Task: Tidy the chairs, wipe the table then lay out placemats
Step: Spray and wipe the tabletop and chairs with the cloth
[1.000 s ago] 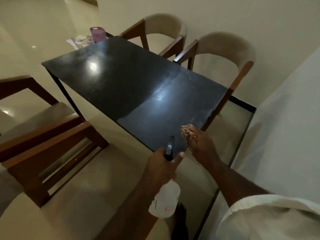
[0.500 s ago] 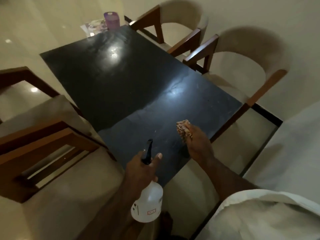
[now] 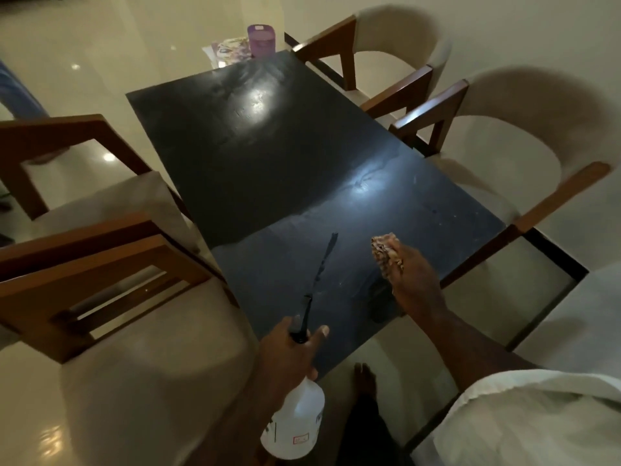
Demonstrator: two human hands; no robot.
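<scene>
Left hand wrapped around the neck of a white spray bottle, black nozzle aimed over the near end of the black table — a thin dark streak ahead of the nozzle, above the tabletop. Right hand closed on a patterned cloth, pressed down near the table's near right corner. Four wood-framed chairs (two each side) drawn close: nearest left chair, nearest right chair. Purple container on the floor beyond the far end — beside it, printed sheets.

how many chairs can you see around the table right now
4: two on the left side, near and far; two on the right, near and far. Others may sit out of frame.
</scene>
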